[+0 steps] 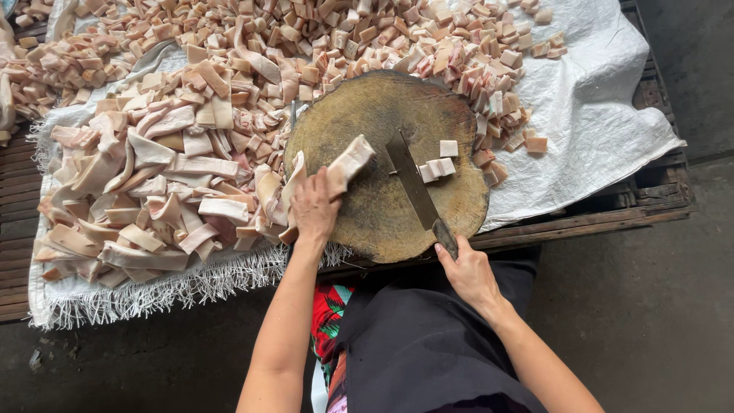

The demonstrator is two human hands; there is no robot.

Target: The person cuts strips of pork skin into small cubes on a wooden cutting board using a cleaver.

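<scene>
Left hand (313, 210) at the left edge of the round, worn wooden chopping block (386, 164), fingers curled around a long pale strip of fatty pork skin (345, 164), lifting it by its lower end. Strip's long axis slanted up and to the right from that hand, free end over the middle of the block, just left of the blade. Right hand (468, 271) at the block's near right edge, closed around the dark handle of a flat steel cleaver (413, 183); blade lying diagonally across the block, tip toward its centre, edge close to the strip. Left hand clearly the nearer to the strip; right hand apart from it, the blade between. Beside the blade on the right, a few small square-cut pink-and-white pieces (440, 162). Block resting on a white woven plastic sheet (604, 99) with a frayed near edge, over a dark wooden pallet (650, 195). Left of the block, a heap of uncut strips (153, 191), soft, glossy, curling; along the far edge, a wide spread of cut cubes (321, 38).
</scene>
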